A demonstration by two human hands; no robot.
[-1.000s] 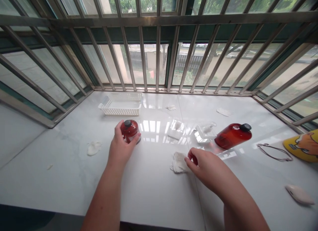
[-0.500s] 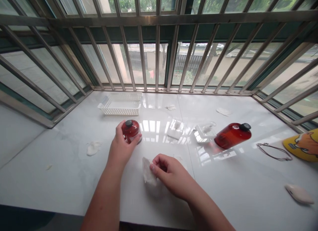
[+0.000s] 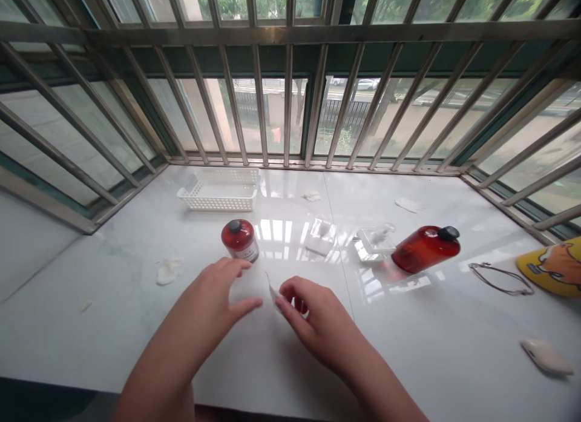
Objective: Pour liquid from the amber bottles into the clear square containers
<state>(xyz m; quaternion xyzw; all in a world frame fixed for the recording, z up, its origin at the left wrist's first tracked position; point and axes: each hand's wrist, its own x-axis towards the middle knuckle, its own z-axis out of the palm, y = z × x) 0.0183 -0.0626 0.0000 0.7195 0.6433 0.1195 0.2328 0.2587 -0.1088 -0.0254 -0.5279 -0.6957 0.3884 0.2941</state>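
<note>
Left hand: the left hand (image 3: 211, 295) is open, fingers spread and palm down on the table, and it has hold of nothing.
Right hand: the right hand (image 3: 315, 319) is curled closed and pinches a thin white tissue piece (image 3: 272, 292) between the thumb and the fingers.
Held thing: only a narrow edge of the piece shows; the rest is hidden by the fingers.
Small bottle: the small red bottle (image 3: 239, 240) with dark cap and label stands upright just beyond the left fingertips. I cannot tell if they touch it.
Large bottle: the large red plastic bottle (image 3: 426, 248) lies on its side, on the right.
Containers: the white plastic basket (image 3: 218, 192) stands near the window, and the clear plastic dish (image 3: 374, 240) sits just left of the large bottle.
Surface: the white marble counter (image 3: 91, 337) is shiny and holds more scattered white scraps (image 3: 169, 271).
Far right: a thin wire loop (image 3: 502, 278) lies beside a yellow cartoon object (image 3: 554, 267).
Behind: steel window bars (image 3: 288, 107) run along the counter.
</note>
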